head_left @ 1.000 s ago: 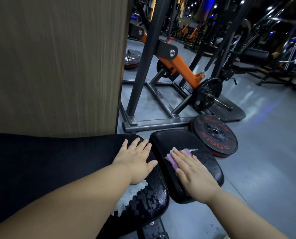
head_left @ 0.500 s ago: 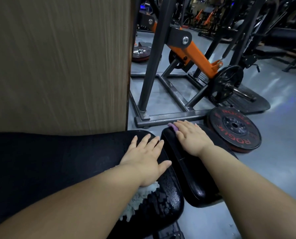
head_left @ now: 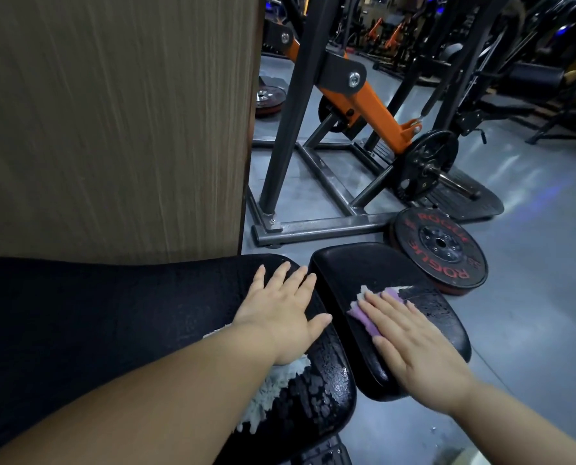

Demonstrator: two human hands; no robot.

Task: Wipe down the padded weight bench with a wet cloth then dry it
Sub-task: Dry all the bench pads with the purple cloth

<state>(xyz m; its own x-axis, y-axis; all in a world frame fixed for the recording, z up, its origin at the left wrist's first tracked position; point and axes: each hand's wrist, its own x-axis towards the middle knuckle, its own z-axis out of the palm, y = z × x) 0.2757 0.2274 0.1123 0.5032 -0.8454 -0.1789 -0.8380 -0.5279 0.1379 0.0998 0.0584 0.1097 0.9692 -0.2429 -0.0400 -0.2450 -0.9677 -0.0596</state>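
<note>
The black padded bench has a long back pad [head_left: 112, 323] on the left and a smaller seat pad [head_left: 363, 263] on the right, with a narrow gap between them. My right hand [head_left: 414, 344] lies flat with straight fingers on a purple cloth [head_left: 363, 312], pressing it onto the seat pad. Wet streaks shine on the seat pad beyond the cloth. My left hand [head_left: 279, 310] rests flat on the end of the back pad. A white fluffy cloth [head_left: 273, 394] lies under my left wrist on that pad, whose near end glistens with droplets.
A wood-grain panel [head_left: 112, 122] stands right behind the back pad. A dark steel machine frame [head_left: 313, 226] with an orange arm [head_left: 373, 109] stands beyond the bench. A black and red weight plate [head_left: 440, 246] lies on the grey floor by the seat pad.
My right hand slid the purple cloth to the far edge of the seat pad and has come back toward me. My left hand has stayed on the back pad.
</note>
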